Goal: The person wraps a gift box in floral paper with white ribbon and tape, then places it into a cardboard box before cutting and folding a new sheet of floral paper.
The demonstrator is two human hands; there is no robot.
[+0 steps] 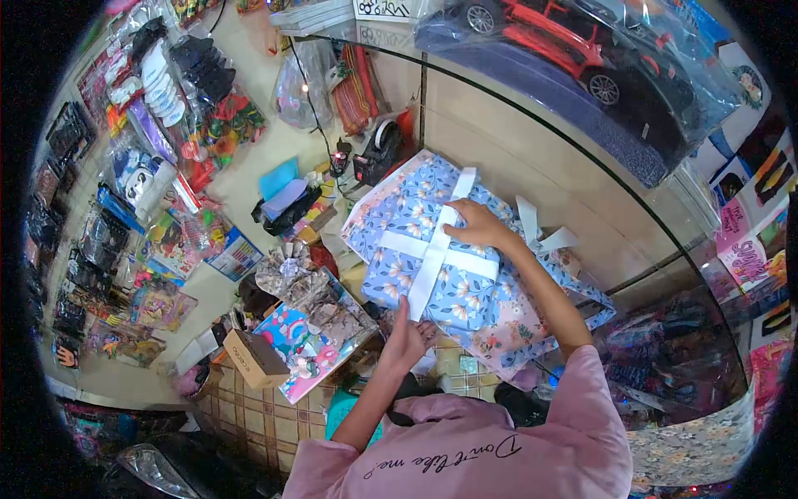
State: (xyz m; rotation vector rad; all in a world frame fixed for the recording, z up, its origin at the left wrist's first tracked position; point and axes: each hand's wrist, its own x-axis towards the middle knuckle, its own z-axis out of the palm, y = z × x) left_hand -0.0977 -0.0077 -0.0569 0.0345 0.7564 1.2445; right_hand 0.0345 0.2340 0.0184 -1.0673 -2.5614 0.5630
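A gift box point(465, 291) wrapped in blue floral paper lies on the glass counter point(532, 158), with a white ribbon point(428, 258) crossed over its top. My right hand point(478, 226) rests on the box's far part and pinches the ribbon near the crossing. My left hand point(407, 337) is at the box's near edge and grips the ribbon's lower end against the side. Loose ribbon tails point(540, 233) stick out to the right of my right wrist. Pink floral paper point(515, 337) lies under the box.
A black tape dispenser point(378, 150) stands beyond the box. A bagged red and black toy car point(582, 50) lies at the counter's far side. Sheets of wrapping paper point(320, 328) and a small cardboard box point(253, 358) are at my left. Packaged toys point(158, 166) cover the left wall.
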